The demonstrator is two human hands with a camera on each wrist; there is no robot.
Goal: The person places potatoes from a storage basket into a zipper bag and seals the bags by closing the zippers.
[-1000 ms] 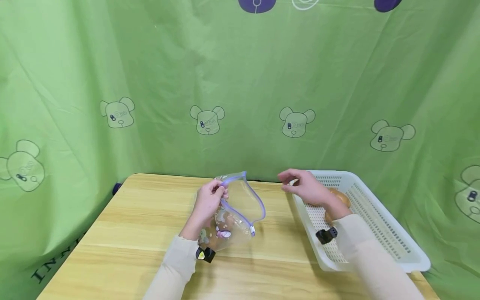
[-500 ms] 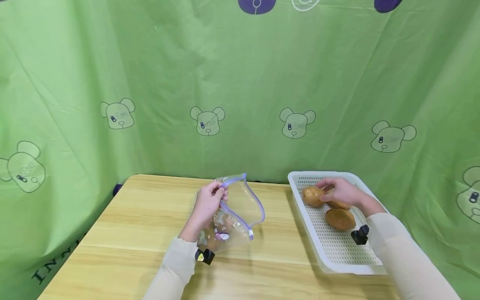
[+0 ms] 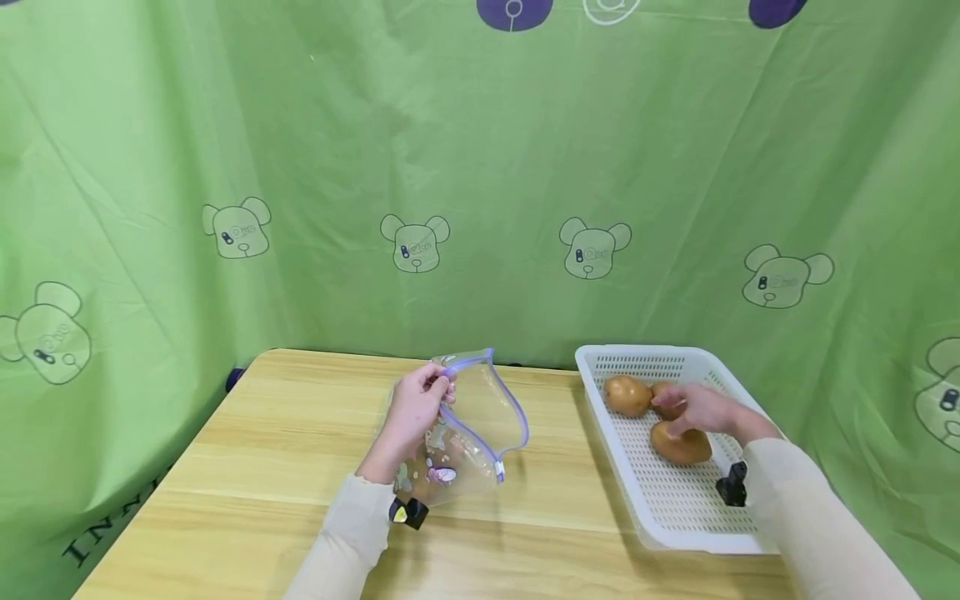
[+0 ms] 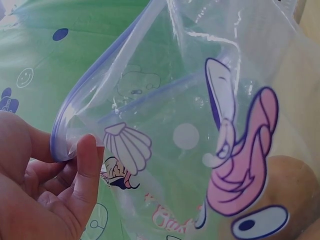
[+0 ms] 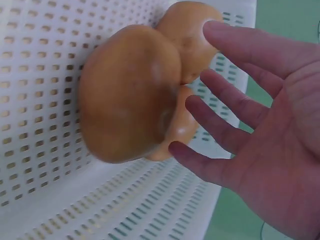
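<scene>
My left hand (image 3: pixel 417 398) pinches the purple zip rim of a clear zip bag (image 3: pixel 480 400), whose mouth gapes to the right. Cartoon prints cover the bag, and a brown rounded thing (image 4: pixel 290 195) shows through its plastic in the left wrist view. Over a white basket (image 3: pixel 637 500), my right hand (image 3: pixel 701 410) hovers with fingers spread. Three potatoes lie below it: one at the left (image 3: pixel 627 395), one at the near side (image 3: pixel 681 444), and one partly hidden behind the hand. In the right wrist view, the fingertips overlap the potatoes, the largest potato (image 5: pixel 130 95) being nearest the camera.
The wooden table (image 3: pixel 300 467) carries the bag at its middle and the basket along its right side. A green curtain (image 3: pixel 495 167) with bear faces hangs right behind the table and at both sides. The basket's raised wall (image 3: pixel 611 454) stands between bag and potatoes.
My right hand has moved right from beside the basket's far left rim to over the potatoes, then slightly down towards the near one. The left hand and bag have stayed nearly still.
</scene>
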